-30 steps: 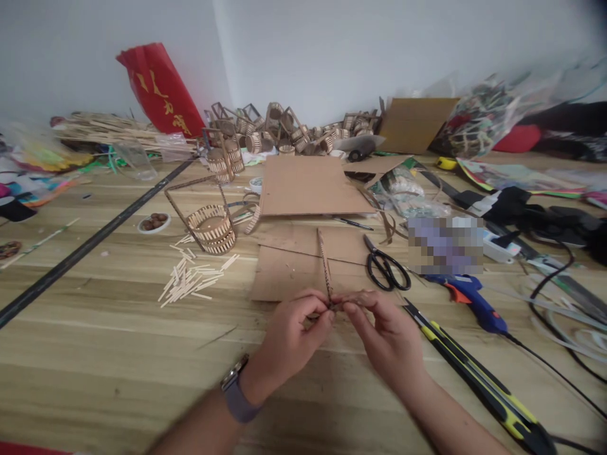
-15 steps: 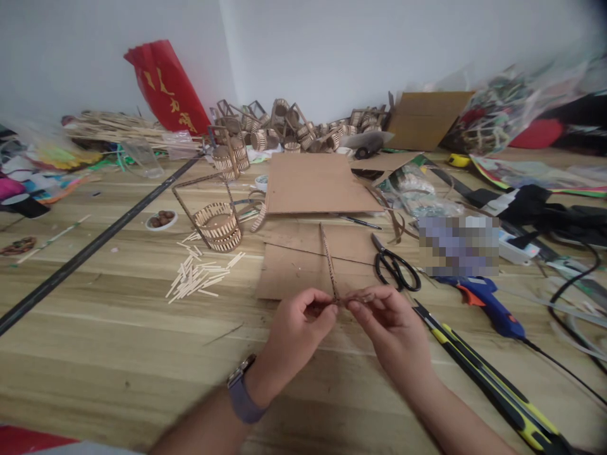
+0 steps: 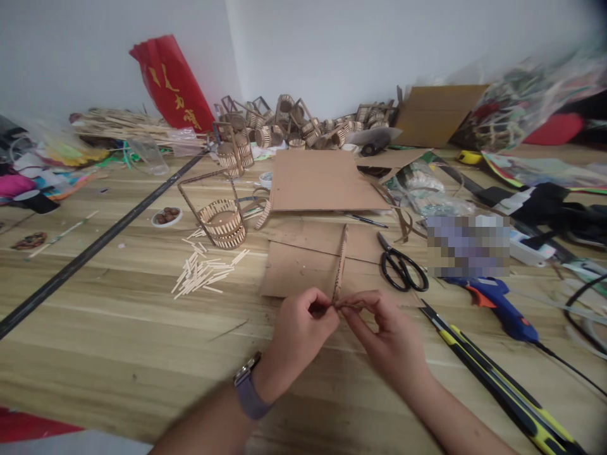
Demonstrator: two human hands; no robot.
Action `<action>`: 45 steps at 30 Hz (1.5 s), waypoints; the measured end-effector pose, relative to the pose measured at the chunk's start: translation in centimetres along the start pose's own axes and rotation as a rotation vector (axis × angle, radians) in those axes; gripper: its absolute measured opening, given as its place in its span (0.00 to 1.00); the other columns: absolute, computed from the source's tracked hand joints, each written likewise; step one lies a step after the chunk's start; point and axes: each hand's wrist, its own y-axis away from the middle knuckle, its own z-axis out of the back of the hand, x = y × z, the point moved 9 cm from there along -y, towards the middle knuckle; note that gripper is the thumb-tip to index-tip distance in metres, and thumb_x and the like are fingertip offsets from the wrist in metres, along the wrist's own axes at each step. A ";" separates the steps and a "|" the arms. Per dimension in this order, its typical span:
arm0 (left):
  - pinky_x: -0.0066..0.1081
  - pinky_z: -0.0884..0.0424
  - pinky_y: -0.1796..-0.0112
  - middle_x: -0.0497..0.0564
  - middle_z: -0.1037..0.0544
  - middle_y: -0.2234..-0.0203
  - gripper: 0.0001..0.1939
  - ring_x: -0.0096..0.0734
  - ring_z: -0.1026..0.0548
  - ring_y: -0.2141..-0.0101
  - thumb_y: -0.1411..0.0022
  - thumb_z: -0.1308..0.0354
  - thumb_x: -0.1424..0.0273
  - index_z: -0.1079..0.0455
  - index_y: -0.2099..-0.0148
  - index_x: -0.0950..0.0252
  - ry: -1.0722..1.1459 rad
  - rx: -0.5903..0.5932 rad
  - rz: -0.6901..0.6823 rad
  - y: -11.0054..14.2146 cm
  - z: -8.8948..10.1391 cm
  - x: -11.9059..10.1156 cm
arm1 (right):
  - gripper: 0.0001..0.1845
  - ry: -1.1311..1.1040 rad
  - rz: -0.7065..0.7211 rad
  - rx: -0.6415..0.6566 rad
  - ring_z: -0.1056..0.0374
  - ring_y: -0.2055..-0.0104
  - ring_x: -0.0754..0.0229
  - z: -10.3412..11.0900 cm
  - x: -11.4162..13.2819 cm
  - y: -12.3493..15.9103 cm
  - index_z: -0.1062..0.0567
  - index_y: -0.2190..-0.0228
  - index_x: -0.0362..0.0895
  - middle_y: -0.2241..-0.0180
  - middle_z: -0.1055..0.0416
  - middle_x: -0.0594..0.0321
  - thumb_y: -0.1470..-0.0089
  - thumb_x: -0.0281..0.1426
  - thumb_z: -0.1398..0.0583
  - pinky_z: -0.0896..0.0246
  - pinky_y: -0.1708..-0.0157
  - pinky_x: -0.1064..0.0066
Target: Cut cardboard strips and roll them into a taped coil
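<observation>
My left hand, with a watch at its wrist, is closed, thumb and fingers pinching the near end of a narrow brown corrugated cardboard strip. My right hand pinches at the same end, its fingertips almost meeting those of the left. The strip points away from me over a flat cardboard sheet. Fingers hide the pinched end. Black-handled scissors lie on the sheet's right edge. A yellow-and-black utility knife rests right of my right hand.
A small slatted basket with a tall handle stands left, behind scattered short sticks. Beside it is a white dish of brown balls. A blue glue gun lies right. Many little baskets are heaped by the wall, behind another cardboard piece.
The strip's far end has swung from leaning left to leaning right, while both hands keep pinching its near end. The whole scene has shifted slightly rightward in view.
</observation>
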 end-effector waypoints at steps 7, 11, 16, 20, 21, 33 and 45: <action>0.24 0.43 0.76 0.41 0.34 0.83 0.05 0.24 0.36 0.78 0.49 0.45 0.75 0.36 0.76 0.64 0.030 -0.004 -0.014 -0.2 0.0 0.2 | 0.04 0.056 0.119 -0.057 0.25 0.69 0.59 0.0 1.5 0.2 0.28 0.67 0.50 0.71 0.23 0.64 0.43 0.28 0.40 0.30 0.70 0.70; 0.24 0.41 0.73 0.42 0.33 0.81 0.05 0.25 0.35 0.75 0.50 0.47 0.77 0.36 0.76 0.64 0.115 0.000 -0.073 -0.2 -0.2 -0.4 | 0.06 0.010 0.198 -0.071 0.24 0.62 0.57 0.2 2.1 0.4 0.28 0.65 0.50 0.67 0.23 0.62 0.43 0.26 0.41 0.28 0.64 0.67; 0.25 0.37 0.68 0.45 0.30 0.76 0.06 0.28 0.31 0.70 0.52 0.47 0.79 0.38 0.76 0.64 0.245 0.034 -0.176 -0.1 -0.4 -1.2 | 0.02 -0.136 0.045 -0.080 0.24 0.62 0.56 0.4 0.3 0.6 0.28 0.66 0.50 0.66 0.22 0.61 0.42 0.30 0.39 0.27 0.63 0.64; 0.25 0.35 0.67 0.46 0.28 0.74 0.07 0.28 0.30 0.70 0.52 0.46 0.80 0.37 0.76 0.64 0.285 0.050 -0.171 -0.1 -0.4 -1.1 | 0.04 -0.352 -0.106 -0.081 0.23 0.64 0.57 0.3 -0.8 0.3 0.26 0.69 0.49 0.69 0.21 0.61 0.44 0.34 0.36 0.26 0.64 0.66; 0.25 0.35 0.66 0.46 0.28 0.74 0.07 0.28 0.30 0.69 0.52 0.46 0.80 0.37 0.76 0.64 0.283 0.050 -0.171 -0.1 -0.4 -1.1 | 0.05 -0.410 -0.151 -0.077 0.23 0.64 0.57 0.1 -1.1 0.2 0.26 0.70 0.49 0.69 0.21 0.60 0.45 0.36 0.35 0.25 0.65 0.66; 0.26 0.35 0.66 0.47 0.26 0.73 0.05 0.28 0.28 0.68 0.51 0.46 0.78 0.37 0.76 0.63 0.353 0.083 -0.172 0.0 -0.4 -0.9 | 0.09 -0.704 -0.372 -0.074 0.23 0.65 0.57 -0.9 -3.3 0.8 0.29 0.73 0.49 0.73 0.23 0.64 0.50 0.35 0.33 0.27 0.64 0.65; 0.29 0.35 0.63 0.47 0.28 0.72 0.04 0.32 0.29 0.67 0.46 0.44 0.74 0.36 0.71 0.63 0.079 0.105 -0.258 -0.2 -0.5 -1.5 | 0.04 -0.452 -0.232 -0.092 0.24 0.68 0.59 0.3 -1.7 0.1 0.26 0.70 0.49 0.72 0.22 0.62 0.46 0.33 0.35 0.25 0.67 0.67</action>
